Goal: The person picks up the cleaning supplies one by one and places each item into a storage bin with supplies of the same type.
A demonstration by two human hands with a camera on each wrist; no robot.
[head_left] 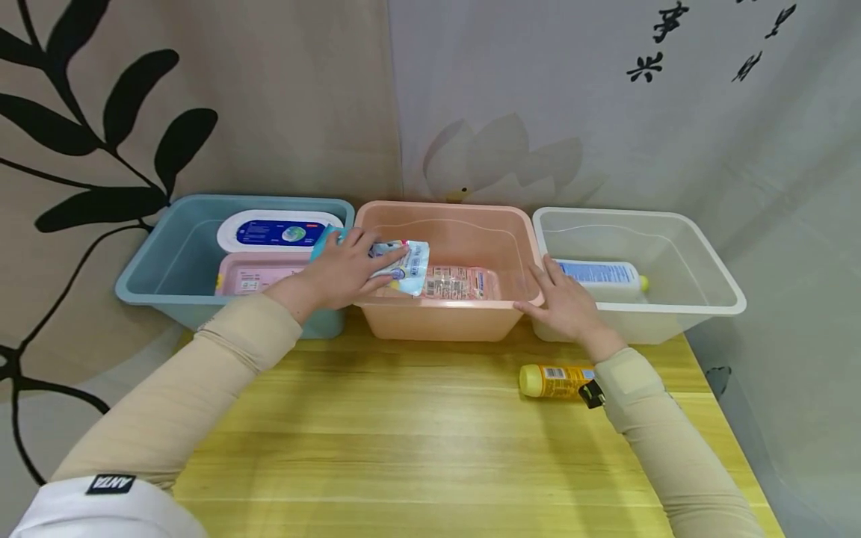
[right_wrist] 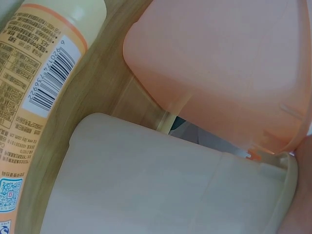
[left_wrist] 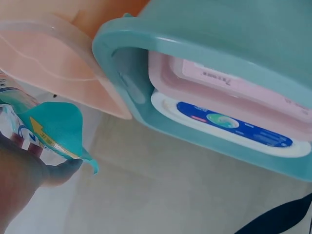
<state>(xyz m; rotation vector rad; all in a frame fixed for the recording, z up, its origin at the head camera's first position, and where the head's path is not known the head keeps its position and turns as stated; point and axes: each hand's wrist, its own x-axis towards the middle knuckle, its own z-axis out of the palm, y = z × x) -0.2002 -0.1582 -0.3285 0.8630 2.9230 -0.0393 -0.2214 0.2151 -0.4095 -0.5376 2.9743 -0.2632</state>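
- The blue-and-white pouch (head_left: 415, 270) is at the centre of the head view, above the left part of the pink bin (head_left: 437, 321); I cannot tell whether it touches the contents.
- The left hand (head_left: 343, 265) grips the pouch between thumb and fingers. The film looks limp and its teal end hangs loose in the left wrist view, so a weak pinch could let it slip or fold over the rim.
- In the pink bin, just right of the pouch, lies a clear pink pack (head_left: 464, 284); the pouch could catch on it if lowered carelessly.
- Right of centre, the right hand (head_left: 565, 302) grasps nothing; its fingers are spread at the neighbouring rims of the pink and white bins. A hard push there could shift or tip either.
- The white bin (head_left: 673, 261) holds a white bottle (head_left: 602, 275).
- At centre left, the blue bin (head_left: 168, 261) holds a white pack (head_left: 289, 233) behind a pink box (head_left: 258, 275).
- At lower right, a yellow bottle (head_left: 554, 382) lies on its side on the table (head_left: 403, 426), near the right wrist; a knock could roll it.
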